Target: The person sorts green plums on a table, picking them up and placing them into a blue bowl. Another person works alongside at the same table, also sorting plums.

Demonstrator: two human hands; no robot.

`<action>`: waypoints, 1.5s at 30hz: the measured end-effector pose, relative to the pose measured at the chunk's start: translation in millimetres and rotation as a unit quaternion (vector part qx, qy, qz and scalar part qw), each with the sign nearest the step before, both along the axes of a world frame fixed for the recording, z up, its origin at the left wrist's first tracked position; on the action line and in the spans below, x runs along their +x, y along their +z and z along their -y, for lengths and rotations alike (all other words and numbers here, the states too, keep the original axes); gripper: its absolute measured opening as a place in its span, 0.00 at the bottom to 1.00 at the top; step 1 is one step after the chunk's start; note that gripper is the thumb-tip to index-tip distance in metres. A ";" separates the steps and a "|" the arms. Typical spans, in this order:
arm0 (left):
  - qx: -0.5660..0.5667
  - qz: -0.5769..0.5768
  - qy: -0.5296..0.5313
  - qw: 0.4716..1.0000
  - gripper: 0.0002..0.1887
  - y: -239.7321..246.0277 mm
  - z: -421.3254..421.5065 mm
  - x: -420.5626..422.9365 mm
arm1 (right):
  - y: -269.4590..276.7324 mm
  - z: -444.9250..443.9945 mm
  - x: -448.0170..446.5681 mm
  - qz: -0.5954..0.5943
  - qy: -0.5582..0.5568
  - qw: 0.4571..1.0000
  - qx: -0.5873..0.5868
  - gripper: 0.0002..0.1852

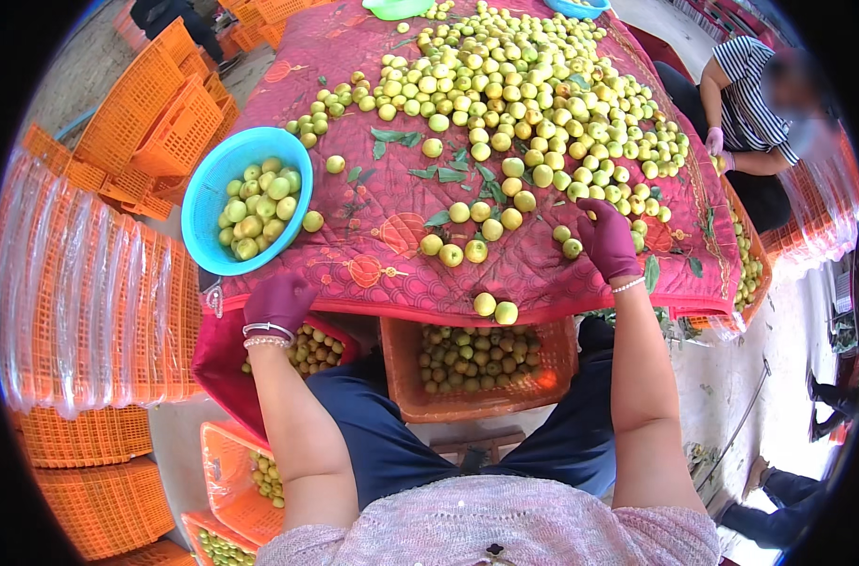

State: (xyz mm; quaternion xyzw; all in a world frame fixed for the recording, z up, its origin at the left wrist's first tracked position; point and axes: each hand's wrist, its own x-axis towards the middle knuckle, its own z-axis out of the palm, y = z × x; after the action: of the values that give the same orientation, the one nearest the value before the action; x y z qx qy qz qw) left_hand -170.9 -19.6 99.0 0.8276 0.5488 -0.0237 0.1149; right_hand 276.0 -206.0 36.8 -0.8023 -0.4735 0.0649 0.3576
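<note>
Both my hands wear dark purple gloves. My left hand [281,301] is curled at the near left edge of a red quilted cloth [373,283], just below a blue plastic colander-like basket [196,233]. Round yellow-green fruits [259,205], perhaps jujubes, lie in that basket. Whether the left fingers hold anything is hidden. On the right, my right hand [610,237] reaches over the cloth with bent fingers beside the near edge of a large spread of the same fruits [528,99]. Its palm is turned away, so its grip is hidden. Two fruits [496,308] rest near the cloth's front edge.
An orange crate [408,410] with fruits stands between my knees, below the cloth's edge. Another orange crate [224,488] is lower left. Stacked orange crates [104,283] rise at left, some plastic-wrapped. A co-worker [748,106] sits at right. Leaves [450,173] are scattered among the fruits.
</note>
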 end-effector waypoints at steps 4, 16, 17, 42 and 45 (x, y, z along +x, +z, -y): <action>0.012 0.239 -0.056 0.969 0.15 -28.9 4.0 51.7 | -12.5 0.2 6.1 -0.007 -0.012 0.994 -0.110 0.15; -0.165 0.257 -0.298 0.904 0.26 -101.7 16.5 182.8 | -0.8 -26.4 -29.9 -0.205 0.202 0.940 -0.182 0.21; -0.224 0.289 -0.297 0.882 0.25 -104.1 13.6 185.4 | -10.2 -30.0 -20.8 -0.180 0.165 0.962 -0.119 0.21; -0.133 0.354 -0.197 0.905 0.24 -126.2 -4.2 193.5 | -28.4 -72.1 14.4 -0.273 0.017 0.961 -0.048 0.18; -0.088 0.353 -0.211 0.907 0.24 -127.4 -3.2 192.1 | -31.8 -65.3 13.3 -0.211 0.014 0.975 -0.061 0.16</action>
State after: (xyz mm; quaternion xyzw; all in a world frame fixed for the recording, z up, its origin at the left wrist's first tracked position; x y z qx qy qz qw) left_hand 21.2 -16.3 -28.5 0.8651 0.2806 0.1983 0.3654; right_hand 289.2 -140.7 5.0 -0.7840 -0.3937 0.2671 0.3986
